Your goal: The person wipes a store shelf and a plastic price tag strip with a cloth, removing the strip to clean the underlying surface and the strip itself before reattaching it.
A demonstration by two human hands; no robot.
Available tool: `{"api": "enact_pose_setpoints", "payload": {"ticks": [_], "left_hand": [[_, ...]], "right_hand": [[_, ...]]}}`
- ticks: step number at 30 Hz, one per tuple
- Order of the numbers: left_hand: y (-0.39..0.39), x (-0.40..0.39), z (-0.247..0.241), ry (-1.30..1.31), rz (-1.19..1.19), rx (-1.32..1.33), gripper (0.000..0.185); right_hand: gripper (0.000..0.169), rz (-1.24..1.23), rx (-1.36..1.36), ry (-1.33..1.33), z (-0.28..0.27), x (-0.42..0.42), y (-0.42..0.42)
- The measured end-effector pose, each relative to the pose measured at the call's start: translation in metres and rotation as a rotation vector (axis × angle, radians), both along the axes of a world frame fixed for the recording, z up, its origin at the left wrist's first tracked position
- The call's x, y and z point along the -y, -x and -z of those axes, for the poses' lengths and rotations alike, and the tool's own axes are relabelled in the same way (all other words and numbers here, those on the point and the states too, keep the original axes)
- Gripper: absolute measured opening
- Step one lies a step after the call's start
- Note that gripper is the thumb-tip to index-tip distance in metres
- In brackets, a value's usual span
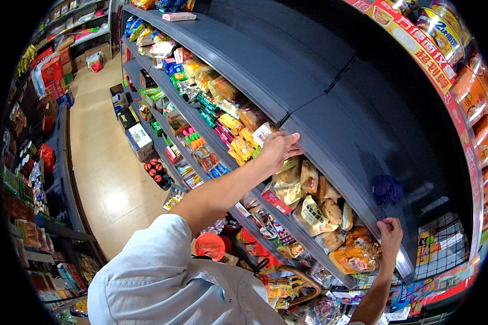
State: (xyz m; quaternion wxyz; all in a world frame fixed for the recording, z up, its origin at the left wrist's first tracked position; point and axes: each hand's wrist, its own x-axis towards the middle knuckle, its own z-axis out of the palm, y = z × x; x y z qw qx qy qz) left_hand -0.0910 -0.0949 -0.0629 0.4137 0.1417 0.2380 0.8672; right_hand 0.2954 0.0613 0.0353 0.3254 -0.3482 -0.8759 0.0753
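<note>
A dark grey shelf board (349,118) with a clear strip along its front edge lies before me. My left hand (282,149) grips this edge near the joint between two boards, thumb above and fingers lower down. Farther right, my right hand (390,233) has its fingers curled on the same edge. A dark blue cloth-like item (386,190) rests on the board near my right hand. Packaged bread (356,256) and a pale yellow bread bag (317,215) sit on the tier below, between my hands.
Lower tiers hold packed snacks (207,105). Instant noodle tubs (439,34) stand at the upper right behind a red printed strip (423,44). Cartons (139,138) and red-capped bottles (156,168) stand on the aisle floor (101,162). A curved brown handle (309,284) is close to my body.
</note>
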Motion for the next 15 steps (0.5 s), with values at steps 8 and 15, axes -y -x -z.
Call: {"api": "enact_pose_setpoints", "payload": {"ticks": [8, 15], "left_hand": [[0.001, -0.017, 0.022, -0.101, 0.096, 0.004, 0.02], [-0.044, -0.021, 0.002, -0.042, 0.086, 0.002, 0.02]], "right_hand": [[0.019, 0.034, 0.078, -0.073, 0.002, 0.0, -0.002], [0.019, 0.048, 0.031, -0.076, 0.006, 0.001, -0.001]]}}
